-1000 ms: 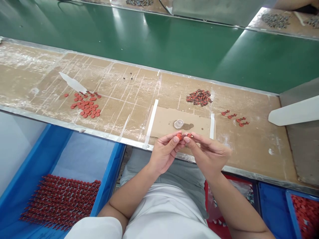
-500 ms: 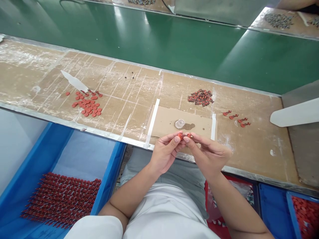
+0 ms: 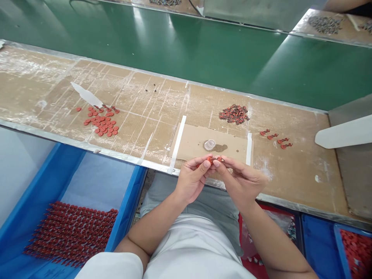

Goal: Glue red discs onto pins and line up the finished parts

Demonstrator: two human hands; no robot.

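Note:
My left hand (image 3: 193, 176) pinches a small red disc (image 3: 209, 159) between thumb and fingertips. Facing it, my right hand (image 3: 242, 180) grips a small red-and-black figure piece (image 3: 218, 159), its end meeting the disc. Fingers hide much of both parts. Just beyond my fingertips, a small clear cup (image 3: 209, 144) stands on a cardboard sheet (image 3: 192, 141), beside a dark wet stain. Farther back lies a pile of red-and-black figure pieces (image 3: 234, 114). Several pieces joined to red discs (image 3: 273, 136) lie to the right, and loose red discs (image 3: 104, 124) are spread at the left.
A blue bin (image 3: 68, 166) at lower left holds rows of red pieces (image 3: 72, 232). Another blue tray (image 3: 338, 240) with red parts sits at lower right. Behind the worktable runs a green belt (image 3: 186, 50). A white strip (image 3: 345, 131) juts in at right.
My right hand has shifted very slightly left, toward the left hand. Both hands keep their pinch, and the parts on the table have not moved.

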